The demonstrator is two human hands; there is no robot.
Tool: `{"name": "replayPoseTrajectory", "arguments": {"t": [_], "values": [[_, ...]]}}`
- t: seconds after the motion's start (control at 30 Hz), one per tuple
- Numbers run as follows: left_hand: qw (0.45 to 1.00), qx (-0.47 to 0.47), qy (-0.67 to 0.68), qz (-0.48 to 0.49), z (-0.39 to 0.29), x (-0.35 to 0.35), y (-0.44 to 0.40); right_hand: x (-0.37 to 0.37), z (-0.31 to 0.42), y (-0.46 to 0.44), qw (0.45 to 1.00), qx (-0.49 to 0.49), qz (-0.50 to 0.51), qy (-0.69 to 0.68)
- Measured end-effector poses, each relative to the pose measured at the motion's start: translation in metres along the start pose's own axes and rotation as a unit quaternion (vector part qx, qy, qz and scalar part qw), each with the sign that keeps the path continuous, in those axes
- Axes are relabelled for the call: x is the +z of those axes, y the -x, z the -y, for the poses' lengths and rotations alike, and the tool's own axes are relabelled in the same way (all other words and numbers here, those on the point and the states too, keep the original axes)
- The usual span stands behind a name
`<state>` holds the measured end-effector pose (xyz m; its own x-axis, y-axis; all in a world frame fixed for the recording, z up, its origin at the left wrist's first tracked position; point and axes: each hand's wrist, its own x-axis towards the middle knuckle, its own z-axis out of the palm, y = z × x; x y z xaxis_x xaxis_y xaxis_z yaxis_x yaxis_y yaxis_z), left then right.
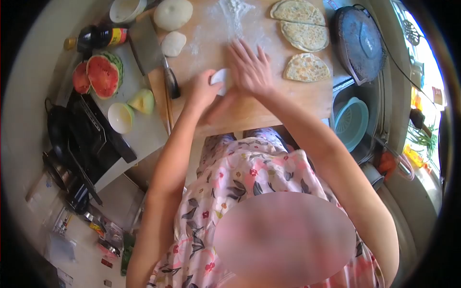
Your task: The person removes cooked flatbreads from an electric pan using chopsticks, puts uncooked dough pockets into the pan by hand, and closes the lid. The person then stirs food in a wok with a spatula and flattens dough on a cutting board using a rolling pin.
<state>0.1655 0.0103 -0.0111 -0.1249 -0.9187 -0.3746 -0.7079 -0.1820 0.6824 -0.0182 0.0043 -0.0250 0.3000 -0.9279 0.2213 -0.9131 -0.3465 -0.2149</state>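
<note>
My left hand (202, 87) is closed, thumb and fingers pinching a small flat white piece (220, 79); whether it is dough or a scraper I cannot tell. Beside it my right hand (252, 69) lies palm down with fingers apart, low over the wooden board (211, 53). A blurred brownish streak shows between the wrists, too smeared to name. Flour (234, 12) is scattered beyond my fingertips. A large dough ball (173, 13) and a smaller dough piece (173, 44) sit at the board's far left. On the right rest several browned half-round flatbreads (307, 68).
A cleaver (148, 45) lies along the board's left edge. Farther left are a dark sauce bottle (98, 38), cut watermelon (104, 76), a small bowl (120, 118) and a black stove (91, 120). A round electric pan (360, 43) and a blue basin (352, 124) in the sink stand right.
</note>
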Motion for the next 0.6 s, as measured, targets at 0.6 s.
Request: {"name": "replayPoseTrajectory", "arguments": {"t": [0.6], "values": [[0.989,0.044,-0.131,-0.045,-0.023,-0.002,-0.005,0.008,0.01,-0.045,0.999,-0.015,-0.035,-0.029]]}}
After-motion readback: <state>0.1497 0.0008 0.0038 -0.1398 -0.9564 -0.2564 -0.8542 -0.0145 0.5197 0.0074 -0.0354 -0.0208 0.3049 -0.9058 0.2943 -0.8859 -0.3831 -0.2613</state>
